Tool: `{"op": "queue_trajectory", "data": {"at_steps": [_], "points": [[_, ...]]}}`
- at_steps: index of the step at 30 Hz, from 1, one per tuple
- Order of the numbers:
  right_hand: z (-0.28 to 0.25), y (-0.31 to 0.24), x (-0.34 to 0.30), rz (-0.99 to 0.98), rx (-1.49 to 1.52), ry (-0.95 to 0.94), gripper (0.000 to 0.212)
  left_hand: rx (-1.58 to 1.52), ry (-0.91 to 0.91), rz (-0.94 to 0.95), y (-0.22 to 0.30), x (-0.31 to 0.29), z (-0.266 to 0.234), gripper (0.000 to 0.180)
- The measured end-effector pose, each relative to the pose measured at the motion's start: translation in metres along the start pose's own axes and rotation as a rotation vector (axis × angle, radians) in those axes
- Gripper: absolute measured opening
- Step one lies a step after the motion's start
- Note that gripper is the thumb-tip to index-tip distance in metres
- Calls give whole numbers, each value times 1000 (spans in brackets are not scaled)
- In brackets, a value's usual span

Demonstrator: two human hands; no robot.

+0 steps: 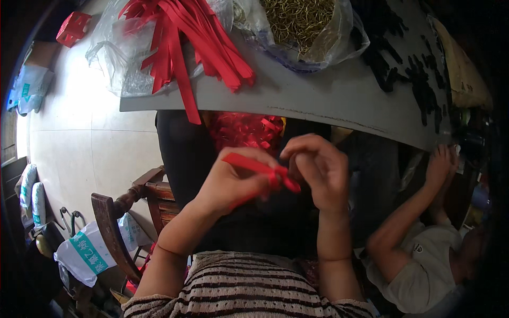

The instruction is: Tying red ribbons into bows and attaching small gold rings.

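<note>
A red ribbon strip is pinched in my left hand, folded into a small loop or knot at its right end. My right hand hovers just beside that end, fingers loosely curled and slightly blurred, with a gap between index finger and thumb. I see nothing held in it. Below both hands and the table edge, a heap of red ribbon pieces lies between my dark-clad legs. A bundle of long red ribbon strips rests on the table, one strip hanging over its edge.
On the grey table, a clear plastic bag holds brass-coloured metal rings; black strips lie to the right. Another person's hands are at the table's right edge. A wooden chair and white sacks stand left.
</note>
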State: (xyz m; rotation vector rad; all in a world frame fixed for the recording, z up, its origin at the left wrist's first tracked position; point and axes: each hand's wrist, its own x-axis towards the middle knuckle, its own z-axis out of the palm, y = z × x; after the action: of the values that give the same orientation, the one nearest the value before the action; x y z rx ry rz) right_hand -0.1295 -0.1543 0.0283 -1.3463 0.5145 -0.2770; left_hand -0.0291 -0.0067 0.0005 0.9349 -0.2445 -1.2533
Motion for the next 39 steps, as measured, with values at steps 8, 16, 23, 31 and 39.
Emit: {"op": "queue_trajectory", "data": {"at_steps": [8,16,23,31,39], "points": [[-2,1,-18,-96,-129,-90,13,357,246,244,-1,-4,7,13],[-9,-5,-21,-34,-221,-306,8,393,-146,333,-2,-7,-3,11],[-10,-2,-30,-97,-421,-415,14,156,-231,27,-10,-20,-3,17],[1,15,-45,-163,-415,-158,15,288,20,275,-27,-18,7,27],[2,14,-38,-398,-561,-23,13,931,164,597,-15,-17,5,12]]}}
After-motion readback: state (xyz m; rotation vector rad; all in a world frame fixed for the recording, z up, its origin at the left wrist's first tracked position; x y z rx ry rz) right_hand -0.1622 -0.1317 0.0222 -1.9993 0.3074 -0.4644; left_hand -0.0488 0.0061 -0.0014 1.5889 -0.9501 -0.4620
